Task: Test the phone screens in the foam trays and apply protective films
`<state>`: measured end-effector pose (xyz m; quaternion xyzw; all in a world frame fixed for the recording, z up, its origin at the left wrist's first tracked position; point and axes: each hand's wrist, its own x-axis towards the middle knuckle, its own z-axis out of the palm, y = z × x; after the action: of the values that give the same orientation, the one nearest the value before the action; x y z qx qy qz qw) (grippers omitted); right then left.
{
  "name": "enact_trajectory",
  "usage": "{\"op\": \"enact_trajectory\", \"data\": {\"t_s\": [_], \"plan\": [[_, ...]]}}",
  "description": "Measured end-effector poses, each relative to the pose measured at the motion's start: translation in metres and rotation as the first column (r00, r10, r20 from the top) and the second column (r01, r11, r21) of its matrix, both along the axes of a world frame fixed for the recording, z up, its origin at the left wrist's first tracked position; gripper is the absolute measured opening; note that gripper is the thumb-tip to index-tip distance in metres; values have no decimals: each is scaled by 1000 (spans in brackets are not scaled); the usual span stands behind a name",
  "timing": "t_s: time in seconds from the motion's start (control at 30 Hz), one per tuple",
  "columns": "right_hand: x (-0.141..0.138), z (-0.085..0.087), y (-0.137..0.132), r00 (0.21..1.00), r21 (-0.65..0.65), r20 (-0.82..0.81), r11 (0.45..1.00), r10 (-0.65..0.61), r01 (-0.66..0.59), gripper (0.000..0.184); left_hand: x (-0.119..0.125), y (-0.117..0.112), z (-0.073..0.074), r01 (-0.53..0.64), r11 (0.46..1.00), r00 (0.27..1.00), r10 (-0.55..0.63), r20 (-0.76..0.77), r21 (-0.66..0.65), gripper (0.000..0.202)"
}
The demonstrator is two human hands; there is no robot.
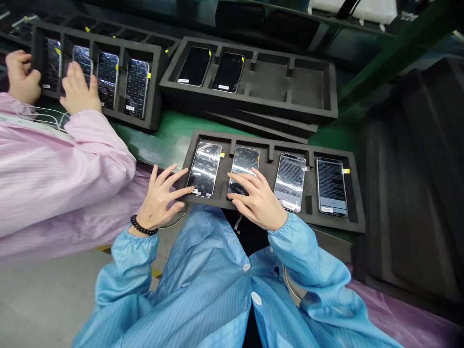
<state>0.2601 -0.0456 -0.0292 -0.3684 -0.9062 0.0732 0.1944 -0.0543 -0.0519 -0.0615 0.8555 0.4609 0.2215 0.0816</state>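
In front of me lies a black foam tray (226,200) with a row of several smartphones in its slots. My left hand (161,198) is open, fingers spread, with one fingertip at the lower edge of the leftmost smartphone (205,169). Over the second smartphone (245,159) my right hand (255,198) is open too, its fingers across the lower part of the screen and hiding it. The third smartphone (290,179) and the rightmost smartphone (331,186) show lit screens with lines of text. Small yellow or pale tabs stick out from the phones' edges.
Behind stands a stack of foam trays (253,99), its top one holding two dark smartphones. At left, a co-worker's hands (81,89) in pink sleeves are over another phone tray (154,106). A green post (391,53) and dark stacked trays (409,193) bound the right.
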Motion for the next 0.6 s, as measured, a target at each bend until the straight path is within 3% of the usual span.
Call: {"op": "enact_trajectory", "data": {"t_s": [0.07, 0.13, 0.23, 0.33, 0.47, 0.6], "plan": [[0, 1, 2, 1000, -26, 7, 1000, -10, 11, 34, 6, 6, 2, -116, 990, 993, 118, 27, -76, 53], [-4, 2, 4, 1000, -44, 17, 999, -7, 7, 34, 11, 17, 2, -191, 967, 981, 196, 12, -169, 70], [-15, 4, 9, 998, -52, 43, 998, 36, -34, 36, 15, 37, 4, -145, 953, 989, 132, -65, -267, 102], [-30, 2, 13, 994, -59, 58, 994, 92, -89, 36, 19, 56, 12, -109, 944, 983, 55, -178, -312, 115], [-45, -4, 17, 987, -102, 74, 985, 146, -138, 37, 27, 65, 24, -92, 950, 956, 1, -293, -297, 120], [-36, -1, 17, 991, -121, 47, 986, 122, -116, 38, 29, 60, 30, -96, 965, 983, 52, -178, -245, 113]]}}
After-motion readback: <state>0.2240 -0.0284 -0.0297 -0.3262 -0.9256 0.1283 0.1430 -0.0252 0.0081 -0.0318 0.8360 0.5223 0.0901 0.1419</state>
